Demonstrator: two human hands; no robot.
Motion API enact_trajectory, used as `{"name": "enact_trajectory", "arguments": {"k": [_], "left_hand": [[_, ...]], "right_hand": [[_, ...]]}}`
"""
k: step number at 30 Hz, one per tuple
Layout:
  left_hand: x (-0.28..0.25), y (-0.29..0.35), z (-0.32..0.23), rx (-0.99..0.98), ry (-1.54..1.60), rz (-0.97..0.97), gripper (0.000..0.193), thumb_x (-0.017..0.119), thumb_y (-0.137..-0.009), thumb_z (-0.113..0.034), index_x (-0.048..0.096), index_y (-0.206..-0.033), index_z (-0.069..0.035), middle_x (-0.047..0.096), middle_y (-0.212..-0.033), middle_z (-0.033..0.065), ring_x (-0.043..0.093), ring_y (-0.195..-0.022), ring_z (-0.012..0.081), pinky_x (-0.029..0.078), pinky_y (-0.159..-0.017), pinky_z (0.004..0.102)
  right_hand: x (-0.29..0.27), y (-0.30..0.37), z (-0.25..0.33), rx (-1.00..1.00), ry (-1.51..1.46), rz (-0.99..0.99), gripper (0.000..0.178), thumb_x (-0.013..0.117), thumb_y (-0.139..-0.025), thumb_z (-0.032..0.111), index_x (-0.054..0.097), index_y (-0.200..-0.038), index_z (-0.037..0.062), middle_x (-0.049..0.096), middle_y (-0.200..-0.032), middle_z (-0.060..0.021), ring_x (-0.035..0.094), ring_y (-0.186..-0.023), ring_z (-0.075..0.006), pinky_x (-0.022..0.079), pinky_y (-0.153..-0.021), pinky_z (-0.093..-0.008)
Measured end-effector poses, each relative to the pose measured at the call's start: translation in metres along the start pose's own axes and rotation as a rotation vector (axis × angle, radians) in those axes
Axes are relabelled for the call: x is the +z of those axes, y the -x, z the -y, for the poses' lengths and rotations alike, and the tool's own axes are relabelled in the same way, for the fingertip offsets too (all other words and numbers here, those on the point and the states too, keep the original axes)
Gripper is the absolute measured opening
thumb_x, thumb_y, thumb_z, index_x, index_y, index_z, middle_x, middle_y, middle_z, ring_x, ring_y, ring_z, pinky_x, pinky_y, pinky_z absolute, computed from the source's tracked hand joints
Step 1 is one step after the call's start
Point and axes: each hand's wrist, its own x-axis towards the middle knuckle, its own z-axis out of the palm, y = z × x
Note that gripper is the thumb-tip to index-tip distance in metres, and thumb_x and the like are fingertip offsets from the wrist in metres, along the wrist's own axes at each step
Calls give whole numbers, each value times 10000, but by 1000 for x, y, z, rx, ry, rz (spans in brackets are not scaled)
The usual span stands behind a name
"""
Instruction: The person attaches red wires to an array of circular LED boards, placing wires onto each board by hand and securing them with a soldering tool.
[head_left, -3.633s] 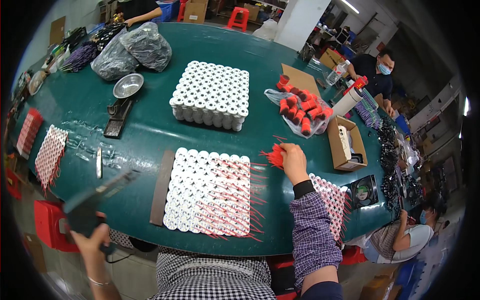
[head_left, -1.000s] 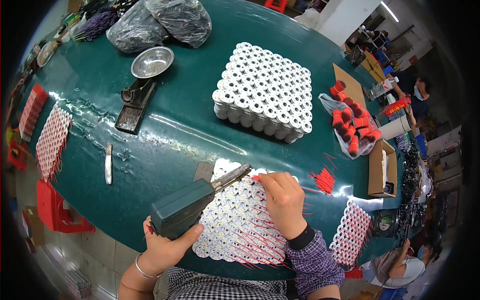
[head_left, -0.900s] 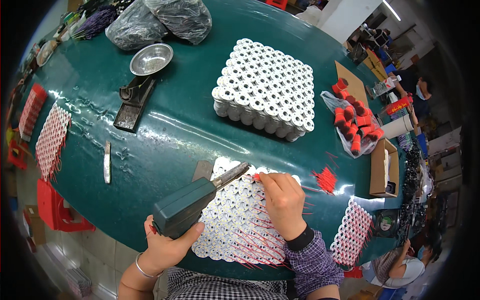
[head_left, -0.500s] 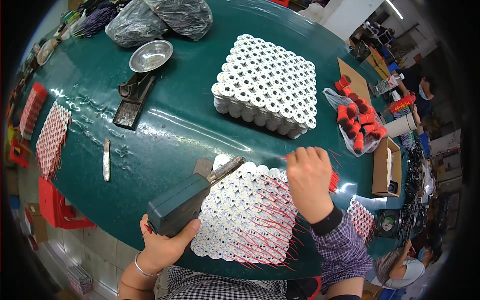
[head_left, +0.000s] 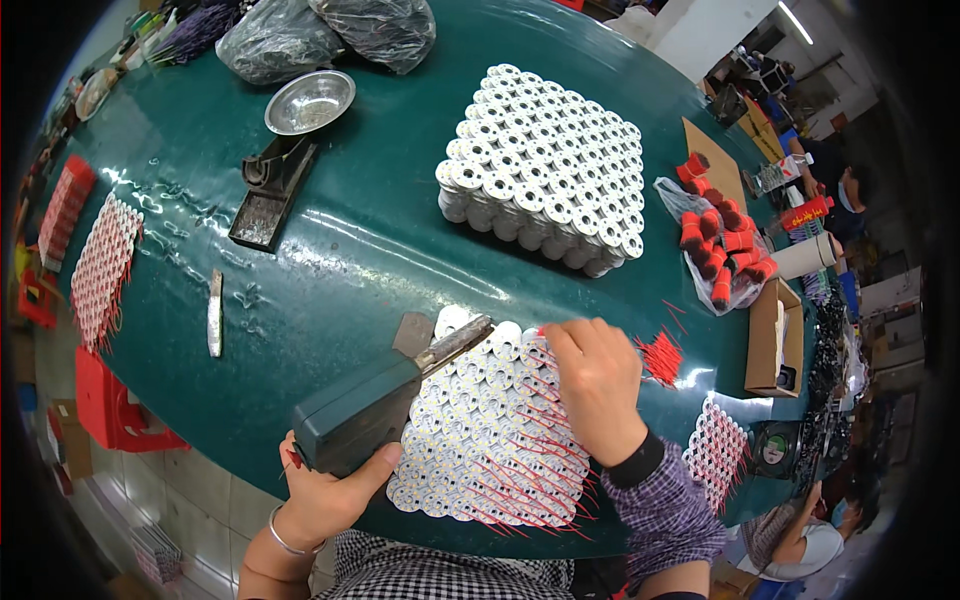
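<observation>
My left hand (head_left: pixel 335 490) is wrapped round the rear of a boxy dark green soldering gun (head_left: pixel 358 412). Its worn metal nose lies over the top of a panel of round white LED boards (head_left: pixel 450 440). Thin red wires (head_left: pixel 535 470) stick out from the boards on the panel's right and lower part. At the panel's upper right edge, my right hand (head_left: pixel 598 380) pinches a short red wire, whose tip shows by the thumb and forefinger. The rest of that wire is hidden by the hand. A loose pile of red wires (head_left: pixel 660 358) lies just right of this hand.
A tall stack of white round-board panels (head_left: pixel 545 170) stands beyond my hands. Further left are a metal bowl (head_left: pixel 310 102) on a dark stand and a blade-like strip (head_left: pixel 215 315). Red wire bundles (head_left: pixel 725 240) and a cardboard box (head_left: pixel 773 340) sit at right. People work beyond.
My right hand has moved left and slightly down, from beside the red wire pile to the panel's upper right edge. The soldering gun has hardly moved in my left hand.
</observation>
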Motion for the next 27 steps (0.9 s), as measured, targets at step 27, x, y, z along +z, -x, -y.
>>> {"name": "enact_trajectory", "arguments": {"k": [27], "left_hand": [[12, -20, 27, 263, -292, 232, 189, 779, -854, -32, 717, -1027, 14, 677, -835, 50, 607, -665, 87, 476, -581, 256]], "right_hand": [[25, 21, 18, 69, -181, -186, 266, 688, -795, 23, 684, -1060, -5, 668, -1000, -85, 633, -836, -238, 496, -731, -360]]}}
